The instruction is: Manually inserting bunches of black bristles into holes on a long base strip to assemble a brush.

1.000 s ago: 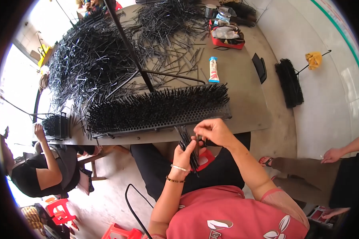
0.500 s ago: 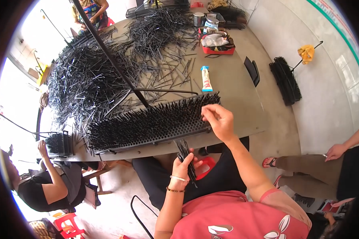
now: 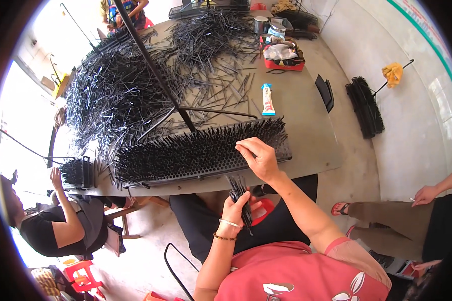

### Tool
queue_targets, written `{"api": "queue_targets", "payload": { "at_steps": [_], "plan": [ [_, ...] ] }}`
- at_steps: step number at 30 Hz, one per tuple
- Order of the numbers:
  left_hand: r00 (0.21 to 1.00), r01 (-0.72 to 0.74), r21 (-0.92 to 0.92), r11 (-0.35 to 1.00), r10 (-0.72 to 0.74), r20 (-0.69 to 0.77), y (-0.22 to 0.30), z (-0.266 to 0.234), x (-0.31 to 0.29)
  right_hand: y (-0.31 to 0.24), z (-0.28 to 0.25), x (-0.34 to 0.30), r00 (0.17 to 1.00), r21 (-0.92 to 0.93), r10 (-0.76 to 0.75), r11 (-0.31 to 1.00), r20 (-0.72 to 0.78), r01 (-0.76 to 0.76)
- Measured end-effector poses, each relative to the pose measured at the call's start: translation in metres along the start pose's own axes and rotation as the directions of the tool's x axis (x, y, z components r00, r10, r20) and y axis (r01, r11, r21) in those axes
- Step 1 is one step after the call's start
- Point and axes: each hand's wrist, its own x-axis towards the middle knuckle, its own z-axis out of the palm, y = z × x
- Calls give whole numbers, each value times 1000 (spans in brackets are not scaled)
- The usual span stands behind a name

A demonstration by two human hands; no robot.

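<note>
A long perforated black board (image 3: 221,163) stands at the table's near edge, with rows of upright black bristles (image 3: 176,150) filling much of it. Bare holes show along its near side. My left hand (image 3: 234,208) is closed round a bundle of thin black strips (image 3: 238,186) below the board's edge. Over the right half of the board is my right hand (image 3: 261,161), thumb and fingers pinched together. Whatever the pinch may hold is too small to make out. A black metal rod (image 3: 158,75) on a forked frame rises behind the board.
Loose black strips (image 3: 110,95) lie heaped over the table (image 3: 306,110). Beyond the board are a wrapped snack bar (image 3: 268,100) and a red box (image 3: 285,65) of odds and ends. A co-worker (image 3: 60,220) sits at left; another person (image 3: 402,215) stands at right.
My right hand has moved left along the board, its fingers still pinched. My left hand keeps the bundle in nearly the same place. The whole view has shifted slightly.
</note>
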Motion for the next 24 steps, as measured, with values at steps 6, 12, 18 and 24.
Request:
{"api": "queue_targets", "payload": {
  "at_steps": [6, 12, 18, 24],
  "plan": [
    [999, 40, -44, 998, -39, 24, -2, -6, 3, -4, 8, 0, 997, -217, -27, 975, 78, 44],
    [999, 46, -33, 998, -45, 20, -1, -8, 3, -6, 5, 0, 987, -364, 81, 931, 136, -27],
    [999, 28, -14, 1000, -28, 27, -1, -8, 2, -10, -1, -1, 981, -234, 111, 970, 160, -71],
    [998, -13, -3, 1000, 13, 58, 4, -6, 0, -25, -31, -18, 631, -29, 561, 759, 536, -650]
  ]
}}
